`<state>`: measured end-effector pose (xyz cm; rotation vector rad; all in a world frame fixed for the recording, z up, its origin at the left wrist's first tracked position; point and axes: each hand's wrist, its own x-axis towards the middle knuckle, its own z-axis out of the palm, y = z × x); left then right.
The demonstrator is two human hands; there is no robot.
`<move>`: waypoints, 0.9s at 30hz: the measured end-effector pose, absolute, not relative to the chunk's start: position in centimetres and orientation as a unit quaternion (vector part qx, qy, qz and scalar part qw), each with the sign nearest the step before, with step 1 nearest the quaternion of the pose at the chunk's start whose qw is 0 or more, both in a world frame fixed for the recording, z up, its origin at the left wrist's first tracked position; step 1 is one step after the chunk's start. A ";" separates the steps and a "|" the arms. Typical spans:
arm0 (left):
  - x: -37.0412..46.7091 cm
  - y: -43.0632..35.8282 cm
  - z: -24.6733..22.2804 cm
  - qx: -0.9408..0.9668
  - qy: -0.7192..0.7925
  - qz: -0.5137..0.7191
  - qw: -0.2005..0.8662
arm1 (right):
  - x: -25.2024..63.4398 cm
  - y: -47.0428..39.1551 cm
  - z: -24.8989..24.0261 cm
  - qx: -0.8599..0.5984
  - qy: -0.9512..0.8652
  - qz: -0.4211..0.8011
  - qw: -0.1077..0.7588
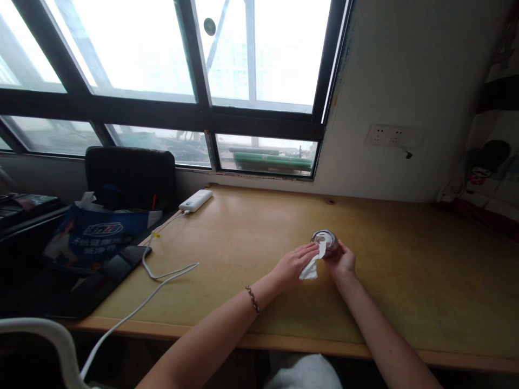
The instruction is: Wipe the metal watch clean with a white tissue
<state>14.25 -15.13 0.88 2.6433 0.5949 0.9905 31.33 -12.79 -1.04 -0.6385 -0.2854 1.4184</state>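
Fingers of the right hand (343, 262) curl around the small round tin (325, 242), grasping it from its right side and from below; those of the left hand (292, 266) lie nearly straight, pressing a white tissue (313, 266) against the tin's near left side rather than clenching it; whether the thumb pinches the tissue from underneath cannot be made out.

Largest first: the dark-framed window (194, 105) fills the upper left, bright outside; the pale wall (405, 81) to its right carries a double socket (391, 135); the wooden desk (251, 254) runs wide across the middle, its front edge close to the body.

At the left end stand a black chair back (130, 173) and a blue bag (97, 235); a dark tablet (93, 283) lies flat by the desk's left edge; a white power bank (196, 200) rests near the window, its white cable (162, 275) trailing off the front edge.

The tin sits right of the desk's middle, tilted so its open mouth faces up and slightly toward the window; it lies just ahead of both sets of fingertips, between the hands, the right one wrapped closer; the tissue hangs from the rim down to the desk; a braided bracelet (253, 300) circles the left wrist.
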 end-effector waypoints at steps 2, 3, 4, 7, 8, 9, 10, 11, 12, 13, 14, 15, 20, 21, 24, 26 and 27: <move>14.2 -14.9 0.7 0.902 0.232 0.342 0.120 | 31.2 -12.9 -0.9 -0.287 -0.140 0.639 0.700; 14.2 -14.8 0.7 0.900 0.243 0.344 0.116 | 31.1 -13.0 -0.8 -0.287 -0.145 0.640 0.698; 14.1 -14.7 0.7 0.899 0.248 0.344 0.114 | 31.0 -13.0 -0.8 -0.288 -0.147 0.641 0.696; 14.0 -14.9 1.0 0.910 0.216 0.335 0.114 | 31.0 -13.1 -0.7 -0.294 -0.147 0.641 0.693; 14.0 -15.0 1.2 0.917 0.197 0.327 0.117 | 31.1 -13.0 -0.8 -0.296 -0.148 0.639 0.695; 14.0 -15.1 1.4 0.923 0.179 0.319 0.119 | 31.1 -13.0 -0.8 -0.297 -0.150 0.634 0.698; 14.0 -15.2 1.6 0.929 0.163 0.311 0.121 | 31.1 -13.0 -0.8 -0.298 -0.152 0.629 0.702; 14.0 -15.3 1.7 0.933 0.150 0.304 0.122 | 31.1 -13.0 -0.8 -0.298 -0.154 0.624 0.706; 14.0 -15.3 1.9 0.936 0.142 0.298 0.121 | 31.1 -13.0 -0.8 -0.298 -0.156 0.621 0.708; 14.0 -15.3 1.9 0.938 0.139 0.294 0.120 | 31.0 -13.0 -0.9 -0.297 -0.157 0.622 0.708; 14.0 -15.3 2.0 0.939 0.141 0.291 0.118 | 31.0 -13.0 -0.9 -0.296 -0.157 0.625 0.705; 13.9 -15.3 2.0 0.939 0.145 0.288 0.116 | 30.9 -13.0 -1.0 -0.294 -0.156 0.629 0.703; 13.9 -15.2 2.2 0.953 0.127 0.254 0.101 | 30.9 -12.7 -1.6 -0.294 -0.140 0.637 0.699; 13.9 -15.2 2.3 0.956 0.123 0.248 0.098 | 30.9 -12.7 -1.7 -0.293 -0.141 0.639 0.697; 14.0 -15.3 2.3 0.953 0.143 0.252 0.088 | 30.7 -12.8 -1.6 -0.281 -0.149 0.662 0.679; 14.0 -15.2 2.0 0.946 0.170 0.265 0.081 | 30.5 -12.9 -1.4 -0.281 -0.145 0.680 0.661; 14.0 -15.1 1.9 0.941 0.184 0.273 0.078 | 30.3 -13.0 -1.3 -0.284 -0.140 0.686 0.655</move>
